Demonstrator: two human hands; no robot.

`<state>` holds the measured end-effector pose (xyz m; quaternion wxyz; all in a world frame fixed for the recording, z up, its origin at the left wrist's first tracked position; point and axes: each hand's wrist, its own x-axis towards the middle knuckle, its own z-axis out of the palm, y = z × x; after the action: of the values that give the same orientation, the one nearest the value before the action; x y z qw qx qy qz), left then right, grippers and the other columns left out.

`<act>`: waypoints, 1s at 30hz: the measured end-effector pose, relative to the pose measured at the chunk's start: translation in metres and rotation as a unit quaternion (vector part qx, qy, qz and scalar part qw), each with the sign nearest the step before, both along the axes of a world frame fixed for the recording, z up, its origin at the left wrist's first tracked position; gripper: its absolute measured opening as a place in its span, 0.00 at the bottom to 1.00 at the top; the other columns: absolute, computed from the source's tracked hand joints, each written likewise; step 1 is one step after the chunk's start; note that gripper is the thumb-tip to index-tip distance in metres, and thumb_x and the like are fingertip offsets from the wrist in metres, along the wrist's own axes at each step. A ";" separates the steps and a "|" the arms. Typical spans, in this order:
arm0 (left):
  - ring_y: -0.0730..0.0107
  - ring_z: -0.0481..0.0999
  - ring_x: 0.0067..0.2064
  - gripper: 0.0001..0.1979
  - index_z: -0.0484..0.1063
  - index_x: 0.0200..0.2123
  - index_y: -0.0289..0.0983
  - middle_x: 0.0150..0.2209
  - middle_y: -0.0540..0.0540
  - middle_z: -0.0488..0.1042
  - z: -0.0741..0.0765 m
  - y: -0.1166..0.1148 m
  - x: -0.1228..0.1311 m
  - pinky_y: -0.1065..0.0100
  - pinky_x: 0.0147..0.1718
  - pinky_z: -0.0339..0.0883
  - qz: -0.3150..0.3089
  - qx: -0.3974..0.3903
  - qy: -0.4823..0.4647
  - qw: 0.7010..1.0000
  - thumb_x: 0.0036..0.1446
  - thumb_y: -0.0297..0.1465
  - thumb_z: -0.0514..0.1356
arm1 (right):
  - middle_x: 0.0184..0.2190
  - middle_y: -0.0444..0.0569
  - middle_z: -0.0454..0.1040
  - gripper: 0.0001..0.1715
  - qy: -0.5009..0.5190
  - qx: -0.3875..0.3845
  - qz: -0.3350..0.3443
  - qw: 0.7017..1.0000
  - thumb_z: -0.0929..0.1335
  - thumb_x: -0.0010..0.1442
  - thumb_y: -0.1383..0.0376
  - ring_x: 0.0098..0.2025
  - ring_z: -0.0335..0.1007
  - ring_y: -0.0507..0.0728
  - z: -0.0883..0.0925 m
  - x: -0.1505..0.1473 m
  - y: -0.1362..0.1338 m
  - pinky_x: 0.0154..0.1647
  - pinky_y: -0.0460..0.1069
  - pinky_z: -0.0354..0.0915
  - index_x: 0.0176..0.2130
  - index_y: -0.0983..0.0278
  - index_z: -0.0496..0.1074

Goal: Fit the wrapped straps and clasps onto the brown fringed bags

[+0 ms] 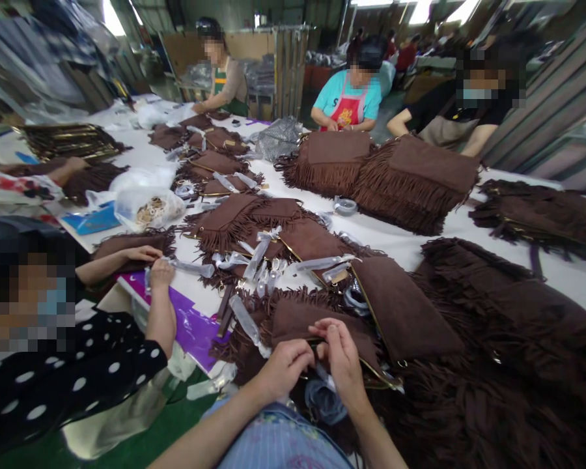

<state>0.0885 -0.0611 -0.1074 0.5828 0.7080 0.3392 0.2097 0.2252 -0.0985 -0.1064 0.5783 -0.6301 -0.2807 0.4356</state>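
One brown bag (pixel 297 319) lies on the bench (pixel 395 245) at the fingertips of the left hand (pixel 286 368) and right hand (pixel 342 358). Fingers on both hands are bent close together by its zip edge; whether they grip it, I cannot tell. Just below the right hand sits a grey-blue coil (pixel 325 400). Left of the hands are a plastic strip (pixel 247 320) and a purple sheet (pixel 190 319).

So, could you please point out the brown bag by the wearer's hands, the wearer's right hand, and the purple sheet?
Brown bag (pixel 317 312): head view, flat panel.
Right hand (pixel 342 358): head view, back of hand.
Purple sheet (pixel 190 322): head view, bare middle.
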 end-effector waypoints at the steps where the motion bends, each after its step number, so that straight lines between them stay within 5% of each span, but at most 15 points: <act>1: 0.72 0.68 0.29 0.11 0.70 0.25 0.35 0.25 0.50 0.69 -0.001 -0.001 -0.003 0.72 0.32 0.60 0.013 -0.010 0.007 1.000 0.58 0.26 0.53 | 0.33 0.50 0.78 0.23 0.040 -0.010 -0.020 0.999 0.64 0.58 0.45 0.27 0.71 0.53 -0.002 0.005 -0.004 0.20 0.46 0.63 0.37 0.61 0.72; 4: 0.72 0.67 0.29 0.11 0.70 0.26 0.35 0.25 0.50 0.69 -0.003 -0.003 -0.010 0.73 0.32 0.59 0.026 -0.019 0.016 0.999 0.59 0.27 0.52 | 0.30 0.48 0.77 0.23 0.107 -0.029 -0.066 0.992 0.70 0.53 0.45 0.25 0.69 0.50 -0.007 0.016 -0.019 0.17 0.42 0.59 0.32 0.63 0.74; 8: 0.71 0.68 0.30 0.11 0.70 0.26 0.35 0.26 0.50 0.69 -0.002 -0.007 -0.013 0.72 0.33 0.59 0.020 -0.006 0.017 1.000 0.59 0.29 0.52 | 0.23 0.46 0.76 0.25 0.132 -0.079 -0.024 0.988 0.74 0.47 0.46 0.13 0.54 0.43 -0.006 0.014 -0.033 0.10 0.40 0.48 0.32 0.66 0.77; 13: 0.72 0.67 0.30 0.10 0.66 0.24 0.36 0.26 0.50 0.68 -0.001 -0.011 -0.012 0.73 0.33 0.58 -0.010 0.027 0.022 0.999 0.57 0.27 0.53 | 0.34 0.54 0.81 0.27 0.158 -0.083 0.002 0.984 0.76 0.44 0.50 0.21 0.69 0.51 -0.003 0.002 -0.029 0.10 0.41 0.55 0.39 0.65 0.78; 17: 0.73 0.66 0.30 0.10 0.65 0.24 0.36 0.26 0.51 0.66 -0.003 -0.013 -0.010 0.73 0.33 0.58 -0.031 0.053 0.030 0.998 0.58 0.25 0.52 | 0.30 0.50 0.81 0.22 0.169 -0.070 -0.010 0.983 0.78 0.42 0.54 0.25 0.75 0.54 -0.008 0.000 -0.022 0.12 0.41 0.60 0.34 0.64 0.77; 22: 0.70 0.68 0.36 0.10 0.65 0.24 0.36 0.31 0.48 0.69 -0.004 -0.012 -0.013 0.72 0.37 0.61 0.006 0.048 0.003 0.999 0.58 0.27 0.53 | 0.28 0.45 0.81 0.24 0.231 -0.074 -0.020 0.970 0.79 0.41 0.57 0.28 0.77 0.52 -0.013 0.001 -0.026 0.27 0.44 0.74 0.38 0.62 0.74; 26: 0.75 0.66 0.25 0.11 0.66 0.27 0.36 0.27 0.50 0.69 -0.004 -0.011 -0.016 0.73 0.26 0.60 0.075 -0.065 -0.001 0.995 0.60 0.32 0.51 | 0.26 0.45 0.80 0.19 0.214 -0.073 0.008 0.974 0.79 0.42 0.56 0.27 0.77 0.52 -0.014 0.005 -0.034 0.27 0.43 0.73 0.29 0.63 0.73; 30: 0.78 0.60 0.20 0.10 0.67 0.26 0.35 0.19 0.55 0.63 -0.007 -0.012 -0.016 0.75 0.21 0.53 0.070 -0.142 0.008 0.987 0.56 0.33 0.54 | 0.28 0.49 0.81 0.21 0.136 -0.077 0.079 0.984 0.77 0.44 0.53 0.30 0.78 0.55 -0.015 0.005 -0.039 0.32 0.47 0.75 0.31 0.65 0.77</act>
<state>0.0728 -0.0726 -0.1139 0.6584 0.5943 0.4191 0.1941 0.2307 -0.1378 -0.1219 0.5246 -0.5832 -0.2141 0.5822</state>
